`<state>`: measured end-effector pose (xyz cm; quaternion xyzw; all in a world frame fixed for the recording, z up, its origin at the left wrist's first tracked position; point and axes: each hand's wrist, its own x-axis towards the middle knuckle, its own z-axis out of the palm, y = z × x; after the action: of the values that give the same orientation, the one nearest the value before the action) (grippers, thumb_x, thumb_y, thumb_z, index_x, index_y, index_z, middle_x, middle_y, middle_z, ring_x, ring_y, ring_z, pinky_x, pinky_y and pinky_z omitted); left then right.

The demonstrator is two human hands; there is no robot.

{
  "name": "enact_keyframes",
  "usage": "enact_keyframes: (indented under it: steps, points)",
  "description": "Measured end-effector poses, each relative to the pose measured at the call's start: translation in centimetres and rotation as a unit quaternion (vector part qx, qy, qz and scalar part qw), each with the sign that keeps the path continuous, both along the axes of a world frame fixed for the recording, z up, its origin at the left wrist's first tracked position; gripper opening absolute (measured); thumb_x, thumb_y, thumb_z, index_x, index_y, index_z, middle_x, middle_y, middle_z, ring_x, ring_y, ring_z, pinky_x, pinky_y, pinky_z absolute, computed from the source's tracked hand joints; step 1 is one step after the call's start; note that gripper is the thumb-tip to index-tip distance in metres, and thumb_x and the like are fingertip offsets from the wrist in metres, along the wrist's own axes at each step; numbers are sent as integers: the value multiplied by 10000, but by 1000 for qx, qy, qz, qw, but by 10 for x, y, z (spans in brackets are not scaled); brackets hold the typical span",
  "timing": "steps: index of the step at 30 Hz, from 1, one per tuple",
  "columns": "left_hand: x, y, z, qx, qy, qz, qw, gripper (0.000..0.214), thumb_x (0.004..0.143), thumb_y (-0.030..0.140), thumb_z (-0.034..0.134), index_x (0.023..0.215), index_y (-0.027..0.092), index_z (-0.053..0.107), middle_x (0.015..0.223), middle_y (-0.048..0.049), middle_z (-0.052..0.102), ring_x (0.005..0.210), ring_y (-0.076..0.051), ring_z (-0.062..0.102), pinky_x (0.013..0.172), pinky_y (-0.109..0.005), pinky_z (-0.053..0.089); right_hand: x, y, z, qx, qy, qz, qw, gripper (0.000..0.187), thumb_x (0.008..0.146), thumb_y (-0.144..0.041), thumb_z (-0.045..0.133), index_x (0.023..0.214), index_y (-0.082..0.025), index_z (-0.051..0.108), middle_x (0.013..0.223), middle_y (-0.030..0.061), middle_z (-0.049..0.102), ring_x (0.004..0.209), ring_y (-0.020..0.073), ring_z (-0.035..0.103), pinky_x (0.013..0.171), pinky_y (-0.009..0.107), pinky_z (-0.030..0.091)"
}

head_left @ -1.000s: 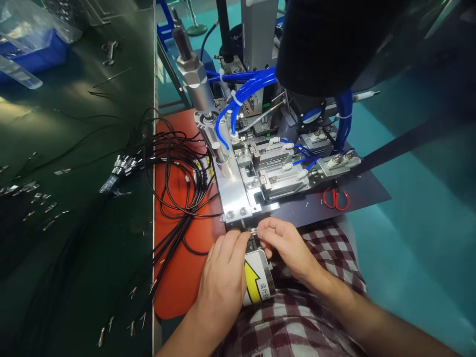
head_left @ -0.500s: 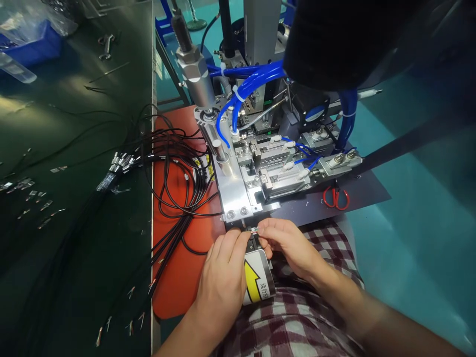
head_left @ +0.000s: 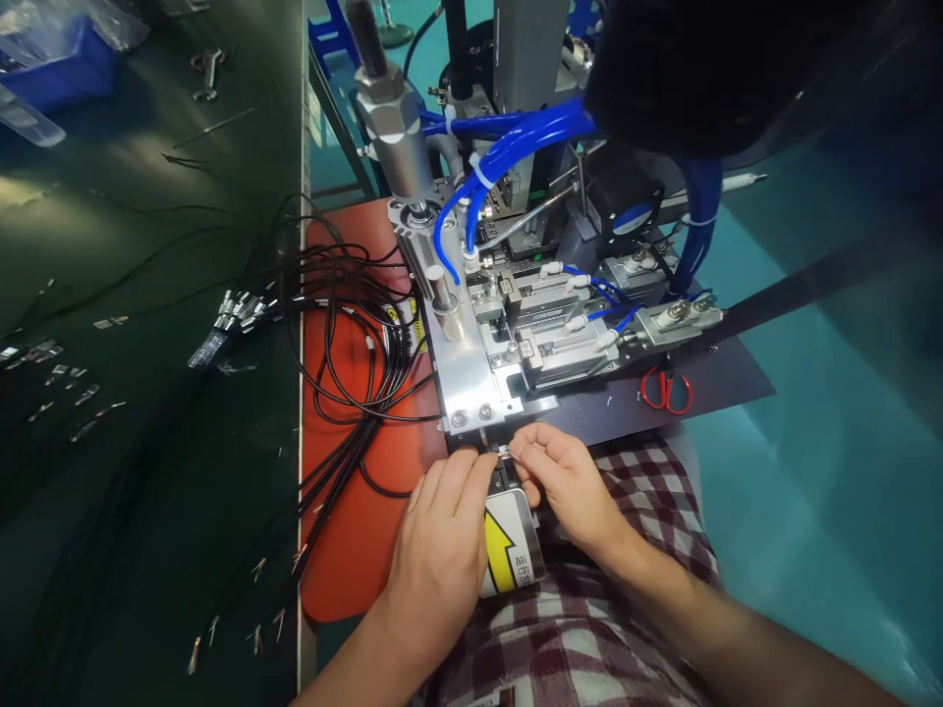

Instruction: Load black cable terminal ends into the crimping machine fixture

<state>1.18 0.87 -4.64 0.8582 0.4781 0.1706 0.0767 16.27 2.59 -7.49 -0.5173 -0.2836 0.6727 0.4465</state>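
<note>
At the front of a metal pneumatic machine (head_left: 461, 373), both of my hands meet over a small bright cable end (head_left: 504, 453) with thin wires. My left hand (head_left: 442, 525) is closed, thumb and forefinger at the left of this end; a black cable (head_left: 384, 491) runs in under its fingers. My right hand (head_left: 567, 481) pinches the wire tips from the right; the fingertips hide most of them. Just below the fingers is a white label with a yellow arrow (head_left: 499, 552), partly covered by my left hand.
Black cables (head_left: 354, 412) lie coiled over an orange-red board (head_left: 331, 579) at the left. On the dark table are a bundle of metal connectors (head_left: 240, 316), a wrench (head_left: 210, 74) and a blue bin (head_left: 63, 74). Red-handled scissors (head_left: 667, 390) rest right of the machine. Blue air hoses (head_left: 526, 137) arch above.
The view has shifted slightly. My right hand's fingers have tilted a little and sit closer round the wire tips; my left hand holds almost the same position.
</note>
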Motion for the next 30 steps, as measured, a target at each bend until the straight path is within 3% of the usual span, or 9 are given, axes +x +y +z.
enact_keyframes:
  steps: [4,10,14,23,30]
  points:
    - [0,0,0,4,4,-4,1000,335,869,36,379,1153,90,549,1052,-132,619,870,-237,551,739,-354,498,1,-1,2,-15,28,1,1000,245,806,-359,620,673,-190,502,464,-90,461,400,68,382,451,213,296]
    - [0,0,1,-2,0,-1,1000,362,869,38,369,1181,104,541,1056,-129,617,880,-236,558,727,-346,509,13,1,5,-9,18,69,997,315,802,-460,650,700,-180,549,464,-66,503,440,92,420,502,235,328]
    - [1,0,1,-4,0,1,1000,361,876,46,362,1179,117,545,1056,-124,619,886,-234,564,730,-344,515,17,2,5,-14,28,56,998,275,814,-431,628,734,-171,584,498,-65,495,452,90,422,510,240,333]
    - [0,0,2,-6,-13,1,1000,336,889,64,370,1169,94,552,1036,-129,633,873,-238,569,751,-353,512,15,10,9,-18,-81,55,995,220,723,-388,651,688,-184,577,495,-60,497,389,91,430,405,240,328]
    - [0,-2,0,0,-1,3,1000,338,893,76,370,1180,107,547,1064,-122,632,890,-240,572,780,-360,514,10,5,8,11,-120,58,991,160,798,-333,603,744,-195,542,522,-77,463,392,75,403,396,218,303]
